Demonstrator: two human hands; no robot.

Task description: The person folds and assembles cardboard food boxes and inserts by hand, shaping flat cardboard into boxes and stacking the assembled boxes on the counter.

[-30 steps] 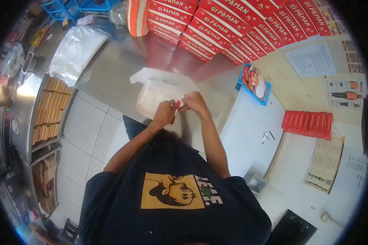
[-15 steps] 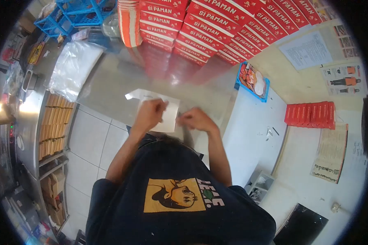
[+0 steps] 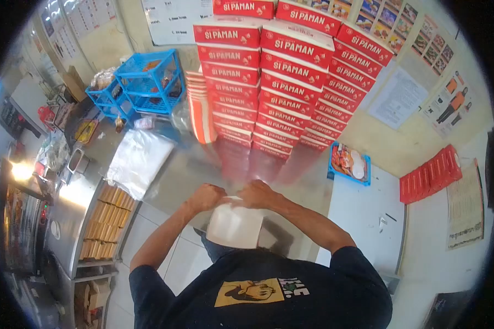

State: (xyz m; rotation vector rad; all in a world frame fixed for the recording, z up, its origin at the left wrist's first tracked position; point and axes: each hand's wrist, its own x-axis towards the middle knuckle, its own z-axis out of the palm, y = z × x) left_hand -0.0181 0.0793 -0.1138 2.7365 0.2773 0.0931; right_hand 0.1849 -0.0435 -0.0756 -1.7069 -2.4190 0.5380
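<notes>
An open white cardboard box [image 3: 235, 226] is in front of my body at the near edge of the steel counter, its pale inside facing up. My left hand [image 3: 207, 196] is closed at the box's far left corner. At the far edge, just to the right, my right hand [image 3: 256, 194] is also closed, with its fingers curled over the cardboard. The fingertips of both hands are partly hidden. Beyond them rise tall stacks of red "SI PAMAN" boxes [image 3: 287, 85].
A stack of orange-striped paper packaging [image 3: 199, 107] stands left of the red boxes. Clear plastic bags [image 3: 140, 162] and blue crates [image 3: 148, 82] are farther left. A white table [image 3: 357, 219] with a blue-edged tray [image 3: 349, 163] adjoins on the right.
My hands have moved from above the box's middle and right side to its far edge, closer together. The box appears tilted up toward me, and my head view has risen.
</notes>
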